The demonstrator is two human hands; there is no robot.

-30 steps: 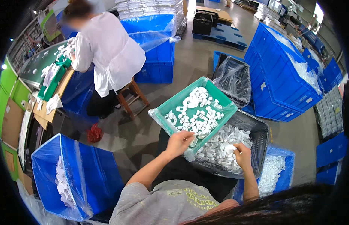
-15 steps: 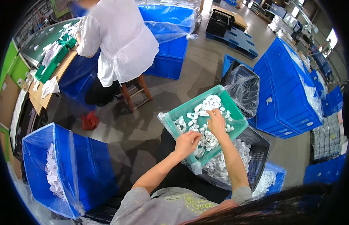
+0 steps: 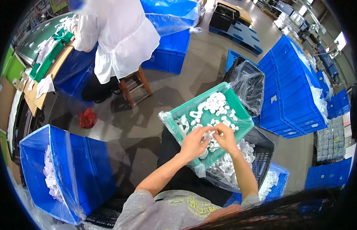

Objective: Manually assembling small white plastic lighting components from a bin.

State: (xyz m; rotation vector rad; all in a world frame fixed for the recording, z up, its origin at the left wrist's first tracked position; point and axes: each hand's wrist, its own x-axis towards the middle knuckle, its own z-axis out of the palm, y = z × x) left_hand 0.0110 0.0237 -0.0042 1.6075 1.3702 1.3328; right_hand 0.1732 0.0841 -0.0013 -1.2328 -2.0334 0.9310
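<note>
Above the near half of a rectangular green plastic tray (image 3: pixel 239 106), my two bare hands come together. My left hand (image 3: pixel 193 142) curls its fingers inward, narrow, with the thumb bent close under them. My right hand (image 3: pixel 226 139) meets it from the other side, fingers likewise bent and narrow, their tips almost touching the left ones. Between the fingertips shows a small white piece (image 3: pixel 210 135); I cannot tell which hand grips it, or whether both do, because my fingers cover most of it.

Beneath and beyond my hands, loose white moulded pieces (image 3: pixel 215 100) lie scattered in the tray, some ring-shaped, some small and blocky, heaped thickest toward its far corner. Just beside the tray, partly hidden under it, stands a black plastic crate (image 3: pixel 264 149) filled with a pile of pale pieces (image 3: pixel 244 154).

Off to my left is a large blue plastic bin (image 3: pixel 92 168) with clear film over its edge and white pieces inside. Farther ahead, a person in a white shirt (image 3: pixel 123 34) sits on a brown wooden stool (image 3: pixel 127 93), and a crumpled red plastic bag (image 3: pixel 87 118) lies on the floor.
</note>
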